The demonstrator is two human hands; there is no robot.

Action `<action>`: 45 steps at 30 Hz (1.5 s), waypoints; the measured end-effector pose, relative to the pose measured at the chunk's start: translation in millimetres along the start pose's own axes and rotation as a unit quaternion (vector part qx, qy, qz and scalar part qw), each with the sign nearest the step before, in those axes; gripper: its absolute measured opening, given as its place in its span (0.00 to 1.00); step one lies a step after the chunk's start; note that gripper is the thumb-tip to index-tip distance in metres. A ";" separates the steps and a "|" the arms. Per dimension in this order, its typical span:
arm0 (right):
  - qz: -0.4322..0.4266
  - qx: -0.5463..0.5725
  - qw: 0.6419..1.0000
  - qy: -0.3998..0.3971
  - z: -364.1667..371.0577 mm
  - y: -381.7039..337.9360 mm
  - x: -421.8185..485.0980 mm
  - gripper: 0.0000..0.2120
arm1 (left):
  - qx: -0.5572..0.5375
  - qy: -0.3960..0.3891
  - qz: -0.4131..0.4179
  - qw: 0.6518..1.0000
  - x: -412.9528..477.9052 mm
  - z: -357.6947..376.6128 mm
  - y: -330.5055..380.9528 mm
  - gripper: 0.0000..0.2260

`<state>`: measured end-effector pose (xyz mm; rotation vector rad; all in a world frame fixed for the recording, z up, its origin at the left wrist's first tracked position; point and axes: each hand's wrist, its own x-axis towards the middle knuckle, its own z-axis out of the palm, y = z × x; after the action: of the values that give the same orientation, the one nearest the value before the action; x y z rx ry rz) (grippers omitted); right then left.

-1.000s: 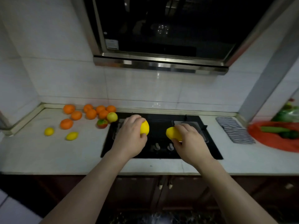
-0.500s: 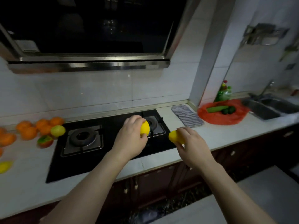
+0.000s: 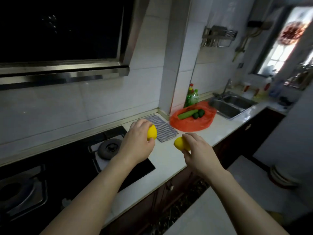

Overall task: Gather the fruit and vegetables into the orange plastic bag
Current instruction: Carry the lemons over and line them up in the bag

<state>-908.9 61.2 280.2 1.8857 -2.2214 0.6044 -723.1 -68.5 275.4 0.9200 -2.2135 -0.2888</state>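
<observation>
My left hand (image 3: pixel 135 143) grips a yellow lemon (image 3: pixel 152 132) above the right edge of the stove. My right hand (image 3: pixel 196 151) holds a second yellow lemon (image 3: pixel 179 143) over the white counter. Both hands are in the air, short of the orange plastic bag (image 3: pixel 194 122), which lies open on the counter beyond them. In the bag lie a long green cucumber (image 3: pixel 187 114) and dark green round vegetables (image 3: pixel 199 113). The oranges and other fruit seen earlier are out of view to the left.
A striped cloth (image 3: pixel 163 128) lies between the stove and the bag. The black gas stove (image 3: pixel 108 148) fills the left. Green bottles (image 3: pixel 192 97) stand behind the bag against a pillar. A steel sink (image 3: pixel 232 106) is to the right; the range hood hangs overhead.
My view has swung right along the counter. Both hands, each still holding a lemon, have travelled from over the stove toward the orange bag. The pile of oranges has left the view.
</observation>
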 end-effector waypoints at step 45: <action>-0.052 0.045 0.992 -0.101 70.4 452.2 276.9 0.21 | 0.028 -0.037 -0.090 0.995 325.6 375.2 92.0 0.20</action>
<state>-1391.9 -163.8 232.5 2.1826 -2.2292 0.5245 -1191.1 -249.9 217.9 1.1606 -2.2191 -0.3512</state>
